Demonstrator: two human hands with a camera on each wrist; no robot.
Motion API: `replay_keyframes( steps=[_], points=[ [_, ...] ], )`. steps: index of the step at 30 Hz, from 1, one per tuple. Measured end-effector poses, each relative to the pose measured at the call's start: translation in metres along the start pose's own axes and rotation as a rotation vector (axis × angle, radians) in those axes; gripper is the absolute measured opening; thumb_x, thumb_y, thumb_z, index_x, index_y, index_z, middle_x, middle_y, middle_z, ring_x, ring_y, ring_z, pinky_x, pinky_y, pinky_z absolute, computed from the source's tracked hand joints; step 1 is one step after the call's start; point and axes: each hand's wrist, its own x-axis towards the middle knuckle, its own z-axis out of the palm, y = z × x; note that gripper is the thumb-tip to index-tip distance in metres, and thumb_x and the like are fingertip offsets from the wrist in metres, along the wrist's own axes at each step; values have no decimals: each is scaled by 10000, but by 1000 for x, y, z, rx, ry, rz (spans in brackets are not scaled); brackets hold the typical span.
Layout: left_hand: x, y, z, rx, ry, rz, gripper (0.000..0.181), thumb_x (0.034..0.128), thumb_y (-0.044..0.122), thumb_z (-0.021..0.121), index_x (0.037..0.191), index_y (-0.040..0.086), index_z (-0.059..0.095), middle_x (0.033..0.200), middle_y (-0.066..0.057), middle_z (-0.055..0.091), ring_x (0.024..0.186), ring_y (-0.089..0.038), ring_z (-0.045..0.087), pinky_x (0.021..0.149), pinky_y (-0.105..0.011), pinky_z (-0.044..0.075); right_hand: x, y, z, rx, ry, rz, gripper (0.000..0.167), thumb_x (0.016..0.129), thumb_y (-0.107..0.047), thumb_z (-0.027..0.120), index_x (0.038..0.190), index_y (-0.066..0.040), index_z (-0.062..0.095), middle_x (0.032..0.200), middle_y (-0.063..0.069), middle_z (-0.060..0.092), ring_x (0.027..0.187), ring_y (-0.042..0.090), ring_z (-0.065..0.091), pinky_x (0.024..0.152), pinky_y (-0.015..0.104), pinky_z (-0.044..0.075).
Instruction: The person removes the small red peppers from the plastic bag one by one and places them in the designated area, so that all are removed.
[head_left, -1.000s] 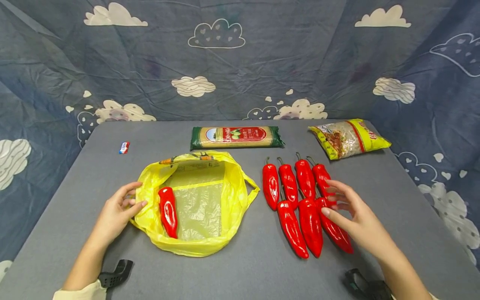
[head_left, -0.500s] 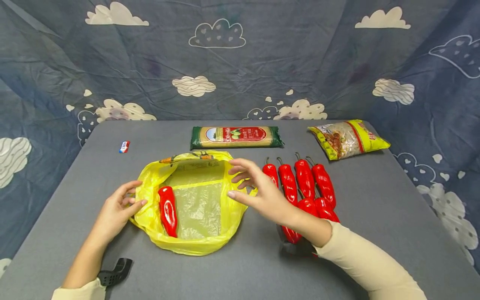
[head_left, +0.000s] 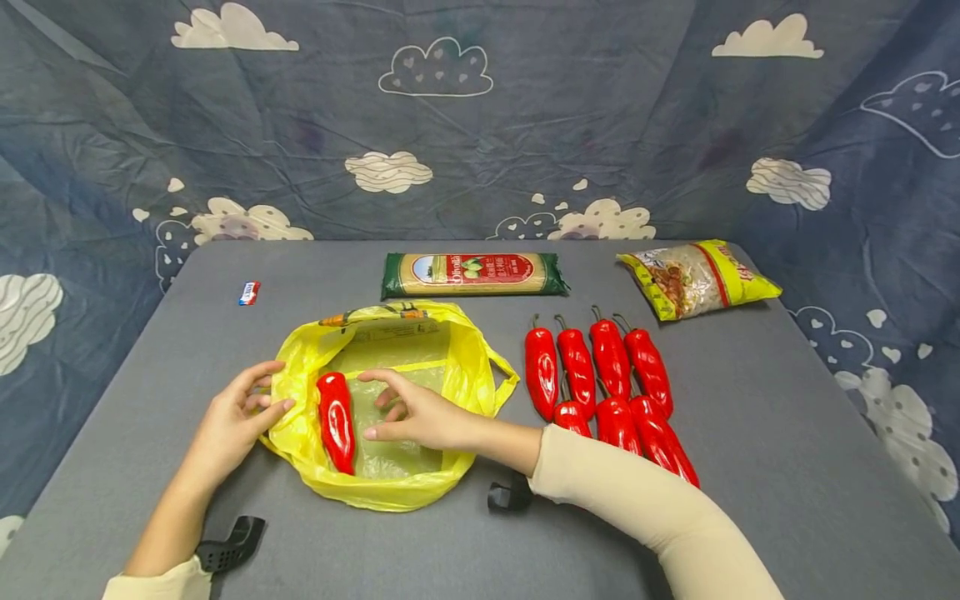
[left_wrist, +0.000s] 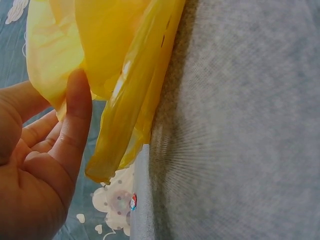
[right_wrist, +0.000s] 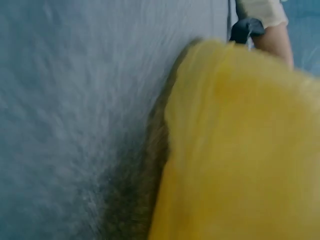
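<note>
A yellow plastic bag (head_left: pixel 390 496) lies on the grey table with its mouth spread. Inside, along its left wall, is a red pepper (head_left: pixel 336 425). My left hand (head_left: pixel 238 421) pinches the bag's left rim between thumb and fingers; in the left wrist view that hand (left_wrist: pixel 50 145) has the yellow film between its fingertips. Over the bag's mouth is my right hand (head_left: pixel 420 415), its thumb and index finger apart, holding nothing and pointing at the pepper from the right. The right wrist view is blurred and mostly filled by the bag (right_wrist: pixel 240 150); the right hand does not show there.
Several more red peppers (head_left: pixel 611 358) lie in two rows right of the bag, the front ones partly hidden by the right sleeve (head_left: pixel 645 517). Behind are a pasta packet (head_left: pixel 474 275) and a yellow food packet (head_left: pixel 697 279). A small wrapped candy (head_left: pixel 249 293) lies back left.
My right hand has moved left from the pepper rows, past the bag's right rim, to over its mouth. The left hand, the bag and the pepper inside stay in place.
</note>
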Motion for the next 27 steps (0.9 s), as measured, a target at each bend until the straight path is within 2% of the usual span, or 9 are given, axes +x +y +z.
replay_keyframes(
  steps=[4, 8, 11, 14, 20, 23, 27],
  points=[
    [0, -2, 0, 16, -3, -3, 465, 819, 29, 644, 1244, 4, 457, 1043, -179, 512, 754, 26, 502, 545, -152, 430, 13, 6, 3, -2, -28, 58, 684, 812, -214, 678, 1381, -233, 299, 1143, 114, 489, 879, 109, 558, 690, 237, 470],
    [0, -2, 1, 20, -11, -8, 467, 824, 46, 643, 1249, 8, 454, 1052, -187, 512, 761, 22, 502, 550, -156, 433, 23, 9, 8, -46, -39, 48, 684, 795, -220, 697, 1371, -225, 326, 1104, 89, 495, 836, 90, 554, 670, 222, 464],
    [0, -1, 1, 19, -6, -11, 464, 823, 42, 643, 1246, 7, 456, 1054, -190, 514, 766, 18, 503, 561, -151, 434, 30, 8, 12, -113, -31, 18, 662, 795, -238, 698, 1358, -199, 352, 1098, 52, 491, 794, 92, 533, 665, 202, 443],
    [1, -1, 0, 16, -1, -8, 464, 820, 32, 643, 1245, 3, 457, 1052, -186, 514, 763, 15, 504, 562, -148, 433, 34, 4, 18, -218, 5, 23, 651, 791, -291, 697, 1350, -204, 374, 1125, 19, 499, 864, 97, 515, 696, 199, 421],
    [-1, -1, 0, 12, -2, -3, 467, 819, 25, 642, 1247, 3, 455, 1050, -187, 514, 755, 15, 506, 548, -156, 434, 39, -2, 30, -384, 60, 122, 692, 753, -422, 698, 1354, -315, 371, 1066, -31, 502, 943, 71, 458, 712, 221, 394],
    [-1, -1, 0, 10, -2, 0, 463, 818, 15, 639, 1242, -4, 454, 1045, -191, 517, 752, 19, 510, 552, -154, 437, 41, -4, 33, -447, 44, 157, 700, 750, -467, 681, 1360, -367, 350, 1079, -23, 482, 922, 78, 453, 696, 232, 398],
    [-1, 0, 0, 11, -2, -2, 465, 818, 15, 639, 1244, -4, 452, 1039, -195, 523, 750, 21, 516, 553, -155, 441, 44, -7, 34, -543, -7, 154, 649, 770, -457, 659, 1345, -390, 365, 1106, -35, 508, 922, 70, 474, 674, 228, 395]
  ],
)
